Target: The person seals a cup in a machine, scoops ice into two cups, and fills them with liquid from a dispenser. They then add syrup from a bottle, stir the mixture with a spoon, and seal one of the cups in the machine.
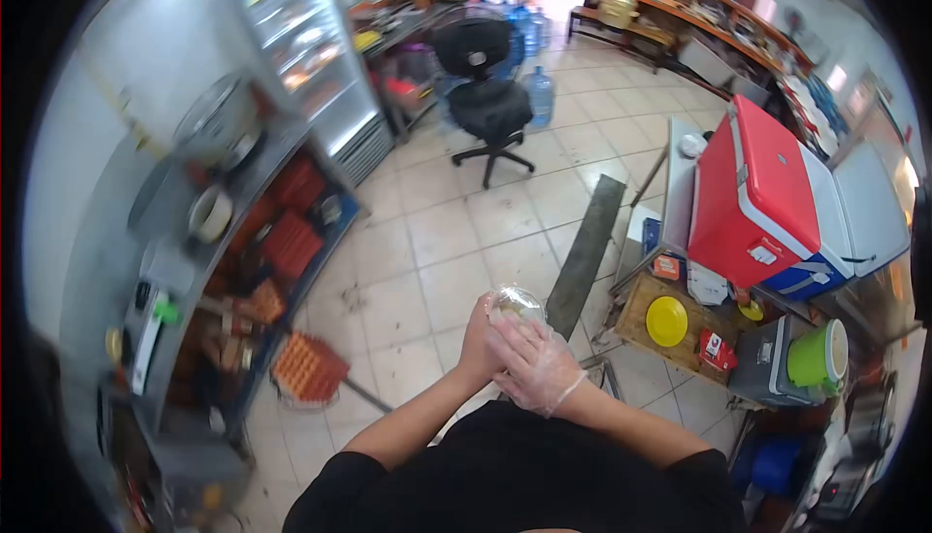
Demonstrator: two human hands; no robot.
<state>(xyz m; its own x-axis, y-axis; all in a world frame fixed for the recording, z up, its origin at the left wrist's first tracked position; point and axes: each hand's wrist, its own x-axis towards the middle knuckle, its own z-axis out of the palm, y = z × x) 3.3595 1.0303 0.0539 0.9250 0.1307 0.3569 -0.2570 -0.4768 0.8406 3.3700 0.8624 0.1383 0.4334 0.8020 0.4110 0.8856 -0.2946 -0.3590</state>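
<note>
Just in front of my chest, both hands meet around a shiny, clear plastic-covered item (516, 300); what is inside the plastic cannot be made out. My left hand (476, 341), bare, is closed on its left side, with most of its fingers hidden. A thin transparent glove covers my right hand (536, 370). Its fingers lie across the front of the item and overlap the left hand, pressing on it.
A stack of egg trays (309, 368) is on the left by the steel shelf. A black office chair (485, 106) stands ahead. On the right are a red cooler (762, 193), a yellow plate (667, 320) and a green bucket (817, 356). A dark mat strip (587, 251) crosses the tiles.
</note>
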